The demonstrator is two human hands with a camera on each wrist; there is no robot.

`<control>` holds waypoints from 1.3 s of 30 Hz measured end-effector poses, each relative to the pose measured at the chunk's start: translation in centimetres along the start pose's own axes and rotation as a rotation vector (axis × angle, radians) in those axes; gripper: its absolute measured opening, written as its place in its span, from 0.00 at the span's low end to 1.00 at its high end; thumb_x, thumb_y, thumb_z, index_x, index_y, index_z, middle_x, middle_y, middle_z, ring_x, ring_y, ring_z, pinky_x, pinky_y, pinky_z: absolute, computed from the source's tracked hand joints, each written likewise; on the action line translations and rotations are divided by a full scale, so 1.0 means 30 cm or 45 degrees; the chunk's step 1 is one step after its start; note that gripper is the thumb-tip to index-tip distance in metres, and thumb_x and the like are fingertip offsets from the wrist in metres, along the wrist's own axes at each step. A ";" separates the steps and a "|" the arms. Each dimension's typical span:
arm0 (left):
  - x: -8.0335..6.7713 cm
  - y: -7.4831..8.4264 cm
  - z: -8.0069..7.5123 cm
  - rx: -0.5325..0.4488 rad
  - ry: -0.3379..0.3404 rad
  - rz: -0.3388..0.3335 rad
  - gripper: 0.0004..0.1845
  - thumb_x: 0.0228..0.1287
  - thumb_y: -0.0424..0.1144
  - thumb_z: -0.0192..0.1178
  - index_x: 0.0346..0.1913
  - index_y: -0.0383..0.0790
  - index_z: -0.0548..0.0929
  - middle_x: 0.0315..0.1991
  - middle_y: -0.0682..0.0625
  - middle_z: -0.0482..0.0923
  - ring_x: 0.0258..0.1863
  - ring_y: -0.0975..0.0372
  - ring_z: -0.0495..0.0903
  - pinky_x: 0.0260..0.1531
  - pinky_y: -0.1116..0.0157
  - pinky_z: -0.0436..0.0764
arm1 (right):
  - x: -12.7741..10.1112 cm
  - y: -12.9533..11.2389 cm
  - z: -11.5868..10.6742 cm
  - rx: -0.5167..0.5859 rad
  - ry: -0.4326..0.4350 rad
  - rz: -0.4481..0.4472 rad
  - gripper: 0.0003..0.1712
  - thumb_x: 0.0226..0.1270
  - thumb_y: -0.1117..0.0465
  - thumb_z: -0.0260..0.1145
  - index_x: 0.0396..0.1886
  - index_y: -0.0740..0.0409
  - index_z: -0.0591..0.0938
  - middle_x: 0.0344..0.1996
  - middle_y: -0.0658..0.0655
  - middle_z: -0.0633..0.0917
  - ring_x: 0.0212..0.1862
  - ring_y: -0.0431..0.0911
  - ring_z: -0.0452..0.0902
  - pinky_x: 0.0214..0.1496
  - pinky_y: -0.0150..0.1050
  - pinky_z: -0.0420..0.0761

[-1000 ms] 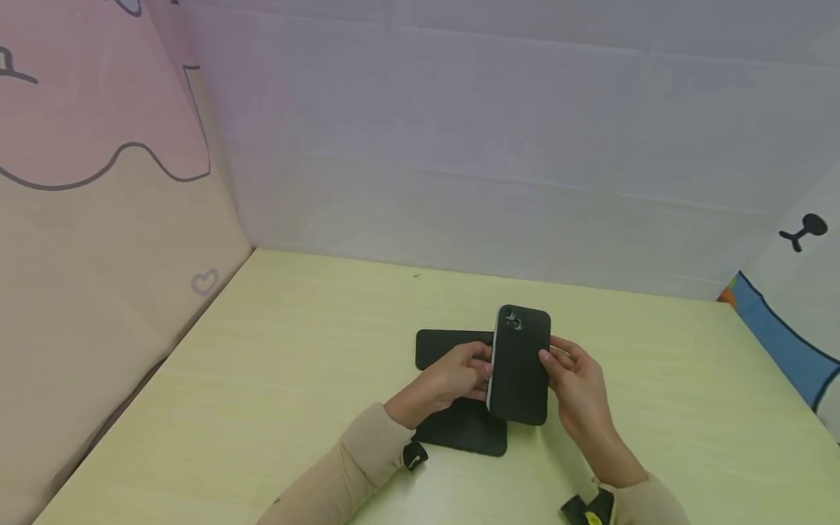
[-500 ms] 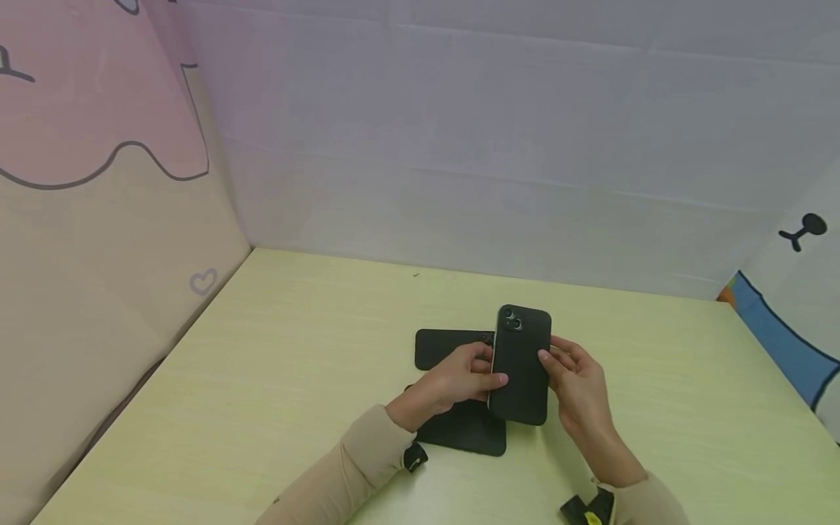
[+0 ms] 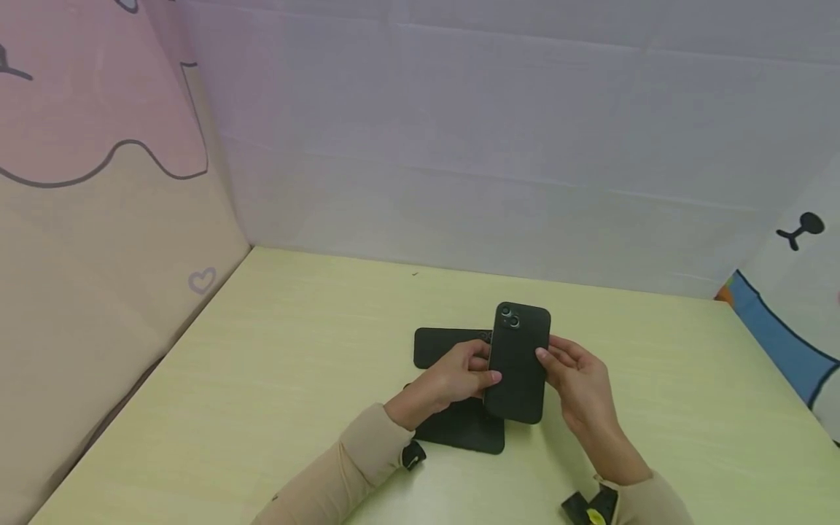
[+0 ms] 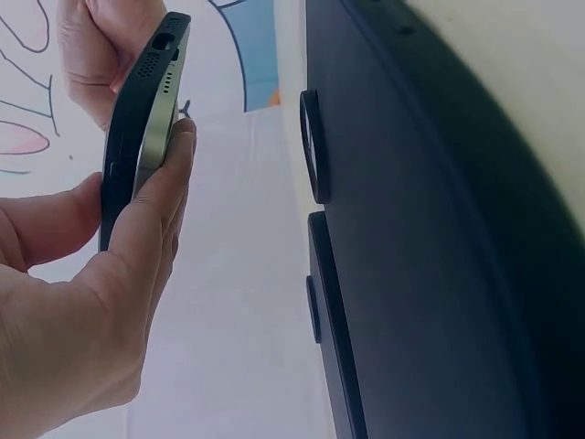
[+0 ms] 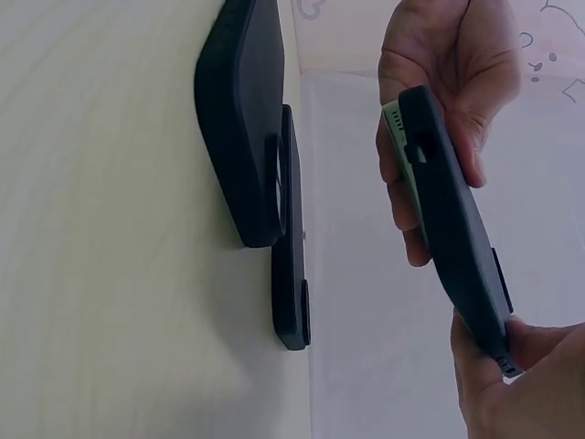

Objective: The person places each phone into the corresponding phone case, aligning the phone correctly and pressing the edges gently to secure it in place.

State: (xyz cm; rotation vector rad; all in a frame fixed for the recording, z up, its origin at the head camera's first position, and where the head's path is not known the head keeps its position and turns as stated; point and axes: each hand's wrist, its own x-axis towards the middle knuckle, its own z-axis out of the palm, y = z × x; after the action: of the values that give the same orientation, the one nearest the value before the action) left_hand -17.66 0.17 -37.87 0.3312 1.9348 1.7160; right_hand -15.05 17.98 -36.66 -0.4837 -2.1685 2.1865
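Both hands hold a phone and its black case upright above the table, the case's back towards the head view. My left hand (image 3: 453, 379) pinches the left edge, its thumb on the back of the black phone case (image 3: 518, 379) and its fingers behind. My right hand (image 3: 584, 386) grips the opposite edge the same way. The two camera lenses (image 3: 510, 315) show at the case's upper left corner. In the left wrist view the pale-edged phone (image 4: 158, 137) stands out from the case at an angle, with one end of it outside the case rim.
Two black phone-shaped things with camera rings lie on the pale yellow table (image 3: 315, 343): a farther one (image 3: 441, 348) and a nearer one (image 3: 464, 432), partly hidden by my left hand and forearm. Printed cloth walls (image 3: 459, 146) enclose the table's back and sides.
My left thumb has moved from the left edge onto the back of the case. The phone's pale side edge has gone from sight in the head view, and the lenses show more fully.
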 end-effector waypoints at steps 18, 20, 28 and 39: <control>-0.004 0.017 -0.015 0.068 0.016 0.008 0.16 0.60 0.28 0.57 0.52 0.33 0.72 0.40 0.40 0.82 0.35 0.57 0.82 0.35 0.60 0.81 | -0.008 -0.013 -0.019 0.110 -0.092 -0.004 0.16 0.62 0.56 0.62 0.47 0.58 0.76 0.29 0.41 0.81 0.35 0.35 0.79 0.42 0.29 0.79; -0.005 0.018 -0.016 0.081 0.011 0.012 0.16 0.60 0.28 0.57 0.52 0.34 0.73 0.41 0.40 0.82 0.34 0.58 0.81 0.34 0.61 0.81 | -0.007 -0.015 -0.024 0.143 -0.092 -0.002 0.10 0.61 0.52 0.63 0.38 0.51 0.80 0.30 0.42 0.80 0.35 0.35 0.79 0.40 0.30 0.79; -0.014 0.024 -0.017 0.096 -0.029 0.021 0.17 0.61 0.29 0.57 0.53 0.34 0.73 0.40 0.40 0.82 0.32 0.60 0.79 0.31 0.64 0.78 | -0.004 -0.023 -0.026 0.250 -0.035 0.018 0.09 0.60 0.50 0.63 0.23 0.43 0.85 0.31 0.43 0.80 0.33 0.37 0.80 0.36 0.32 0.80; -0.011 0.021 -0.020 0.123 -0.064 0.025 0.17 0.62 0.29 0.55 0.54 0.33 0.72 0.41 0.40 0.82 0.33 0.60 0.81 0.33 0.65 0.79 | -0.004 -0.026 -0.030 0.354 0.022 -0.033 0.09 0.58 0.55 0.67 0.20 0.49 0.87 0.23 0.46 0.83 0.24 0.39 0.81 0.31 0.31 0.80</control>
State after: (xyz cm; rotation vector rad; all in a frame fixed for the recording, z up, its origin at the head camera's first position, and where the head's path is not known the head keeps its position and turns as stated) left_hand -17.80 -0.40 -37.15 0.4261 1.9880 1.6143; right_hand -14.87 18.84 -35.87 -0.4546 -1.8088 2.4064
